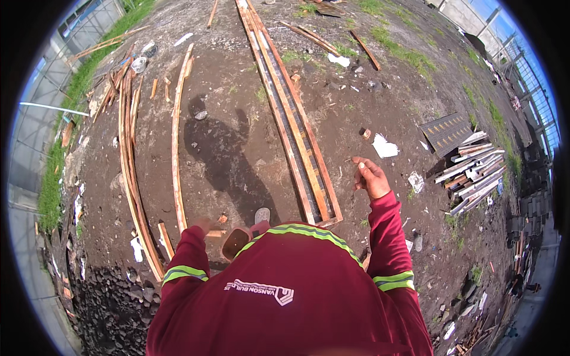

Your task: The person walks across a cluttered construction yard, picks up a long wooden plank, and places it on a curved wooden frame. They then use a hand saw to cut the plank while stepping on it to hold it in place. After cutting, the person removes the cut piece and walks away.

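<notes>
My right hand (pixel 370 177) is raised over the dirt to the right of a long wooden frame (pixel 310 155). Its fingers are bent and pinched together. A small thin thing seems to stick out at the fingertips, too small to name. Low on the left, my left hand (pixel 203 224) hangs past its maroon sleeve, near a short wood block (pixel 215 234). The fingers there are dark and mostly hidden. Between the two hands, the frame runs away from me, with a lengthwise strip of lumber inside it. A long single board (pixel 177 139) lies beyond my left hand.
Several long boards (pixel 127 160) lie at the left, with gravel (pixel 116 308) nearer me. To the right are a pile of cut lumber (pixel 475 172) and a dark perforated panel (pixel 446 134). White scraps (pixel 385 146) and sticks (pixel 364 50) litter the dirt.
</notes>
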{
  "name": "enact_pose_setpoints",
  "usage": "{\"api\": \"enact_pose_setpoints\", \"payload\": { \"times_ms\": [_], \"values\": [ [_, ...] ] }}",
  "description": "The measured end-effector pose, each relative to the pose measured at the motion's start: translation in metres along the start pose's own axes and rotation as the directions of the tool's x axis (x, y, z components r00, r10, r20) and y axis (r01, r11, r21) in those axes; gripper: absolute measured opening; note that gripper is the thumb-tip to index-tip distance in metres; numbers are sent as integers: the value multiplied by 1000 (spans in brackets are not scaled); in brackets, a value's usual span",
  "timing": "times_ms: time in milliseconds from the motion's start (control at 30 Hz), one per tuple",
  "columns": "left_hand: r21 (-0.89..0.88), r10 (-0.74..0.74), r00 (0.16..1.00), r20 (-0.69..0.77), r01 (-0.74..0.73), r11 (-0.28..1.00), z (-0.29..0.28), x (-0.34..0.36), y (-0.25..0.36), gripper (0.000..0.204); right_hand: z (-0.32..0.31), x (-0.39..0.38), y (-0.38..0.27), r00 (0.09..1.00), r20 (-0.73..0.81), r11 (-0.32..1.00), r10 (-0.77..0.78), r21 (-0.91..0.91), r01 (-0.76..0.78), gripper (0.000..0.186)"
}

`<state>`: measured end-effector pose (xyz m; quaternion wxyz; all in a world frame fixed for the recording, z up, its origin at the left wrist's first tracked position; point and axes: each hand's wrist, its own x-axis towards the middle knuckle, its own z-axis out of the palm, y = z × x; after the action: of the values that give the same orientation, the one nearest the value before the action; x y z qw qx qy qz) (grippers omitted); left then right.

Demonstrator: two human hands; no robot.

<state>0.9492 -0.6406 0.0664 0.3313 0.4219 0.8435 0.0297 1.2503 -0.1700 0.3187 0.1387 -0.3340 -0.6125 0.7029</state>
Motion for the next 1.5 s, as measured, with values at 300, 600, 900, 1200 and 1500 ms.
{"api": "enact_pose_setpoints", "payload": {
  "times_ms": [300,600,900,1200,1500],
  "values": [
    [-367,-411,898,160,441,819,123,-83,24,38,-113,-127,198,836,-281,842,472,-138,-522,39],
    [-170,-391,753,529,546,820,135,-69,27,42,-122,-184,286,741,-434,646,513,-374,-666,35],
    [58,-138,967,216,128,990,19,-21,51,25,-88,-182,308,652,-441,594,617,-283,-753,37],
    [258,7,943,332,-98,961,0,25,-9,28,-27,-128,286,621,-455,595,638,-222,-773,39],
    [178,-22,933,359,-45,983,-31,84,-110,39,36,-76,240,570,-513,610,642,-109,-785,43]
  ]
}}
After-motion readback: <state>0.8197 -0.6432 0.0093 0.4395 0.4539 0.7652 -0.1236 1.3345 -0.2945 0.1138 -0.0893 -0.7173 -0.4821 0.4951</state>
